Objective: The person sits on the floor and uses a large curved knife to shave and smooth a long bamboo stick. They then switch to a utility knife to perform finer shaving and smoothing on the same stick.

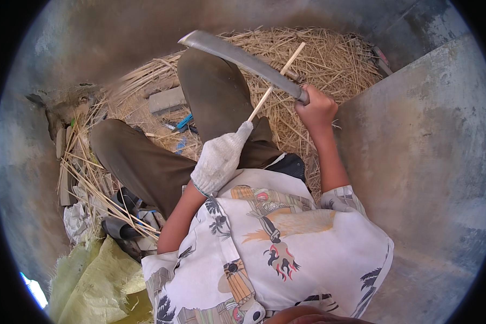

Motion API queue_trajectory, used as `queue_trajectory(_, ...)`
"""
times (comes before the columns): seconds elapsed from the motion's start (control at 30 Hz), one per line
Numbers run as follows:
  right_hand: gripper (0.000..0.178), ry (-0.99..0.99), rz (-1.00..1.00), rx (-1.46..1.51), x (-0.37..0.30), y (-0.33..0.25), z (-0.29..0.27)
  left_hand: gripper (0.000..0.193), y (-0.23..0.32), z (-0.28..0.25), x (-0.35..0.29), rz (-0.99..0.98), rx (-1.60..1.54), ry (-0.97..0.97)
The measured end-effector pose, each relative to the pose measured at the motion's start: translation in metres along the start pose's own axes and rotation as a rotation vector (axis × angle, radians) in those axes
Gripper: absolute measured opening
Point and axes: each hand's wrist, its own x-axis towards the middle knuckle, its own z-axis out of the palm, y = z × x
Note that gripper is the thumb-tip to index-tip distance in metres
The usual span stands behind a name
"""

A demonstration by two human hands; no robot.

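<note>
My left hand (221,160), in a white knitted glove, is closed around the lower end of a thin pale bamboo stick (261,103). The stick slants up and to the right, away from my lap. My bare right hand (317,112) grips the handle of a long machete (237,57), its grey blade reaching left over my raised knee. The blade crosses in front of the stick and hides a short piece of it. Whether the edge touches the stick, I cannot tell.
Straw-like shavings (329,59) cover the floor ahead. A grey brick (166,100) and a blue-handled tool (184,122) lie by my legs. Long thin strips (110,202) lie at left, above a yellow-green sack (100,281). A grey wall (416,135) stands close on my right.
</note>
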Motion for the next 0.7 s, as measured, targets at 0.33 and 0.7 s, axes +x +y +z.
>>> queue_trajectory(0.33, 0.014, -0.103, 0.068, 0.019, 0.01, 0.019, 0.001, 0.056, 0.024, -0.019, 0.005, -0.236, 0.215, -0.271)
queue_trajectory(0.7, 0.015, -0.16, 0.254, -0.006, 0.031, 0.014, 0.025, 0.06, -0.01, -0.002, -0.011, -0.035, -0.009, -0.064)
